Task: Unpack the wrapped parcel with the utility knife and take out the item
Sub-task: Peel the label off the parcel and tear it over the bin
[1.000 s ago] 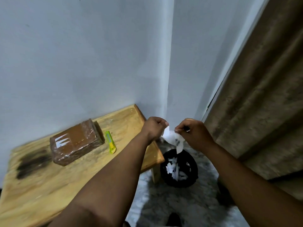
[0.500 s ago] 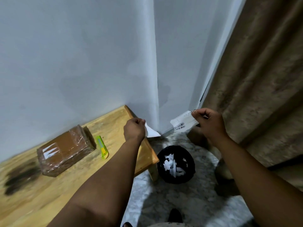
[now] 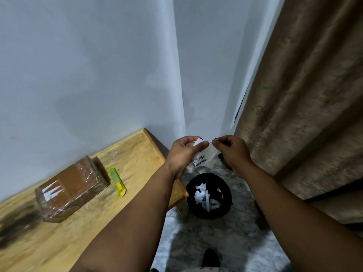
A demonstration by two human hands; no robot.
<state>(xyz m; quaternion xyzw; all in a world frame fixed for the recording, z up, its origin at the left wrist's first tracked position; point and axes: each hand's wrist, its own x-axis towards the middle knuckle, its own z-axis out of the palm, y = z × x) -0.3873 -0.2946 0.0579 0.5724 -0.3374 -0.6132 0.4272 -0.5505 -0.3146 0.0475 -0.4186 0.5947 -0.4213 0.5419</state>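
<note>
A brown parcel (image 3: pixel 71 186) wrapped in clear film lies on the wooden table (image 3: pixel 125 158) at the left. Just to its right lies a green and yellow utility knife (image 3: pixel 117 181). Both my hands are off the table's right end, above a black bin (image 3: pixel 209 195). My left hand (image 3: pixel 184 152) and my right hand (image 3: pixel 230 152) pinch white paper label pieces (image 3: pixel 202 157) with a barcode between them, held together at the top edge.
The black bin on the grey marbled floor (image 3: pixel 225 238) holds torn white paper scraps. A white wall corner (image 3: pixel 178 95) rises behind the table. A brown curtain (image 3: pixel 304 95) hangs at the right. A dark stain (image 3: pixel 15 226) marks the table's left part.
The label was torn into two pieces and my hands pulled apart, one piece each. Now my hands have come back together with the pieces between them.
</note>
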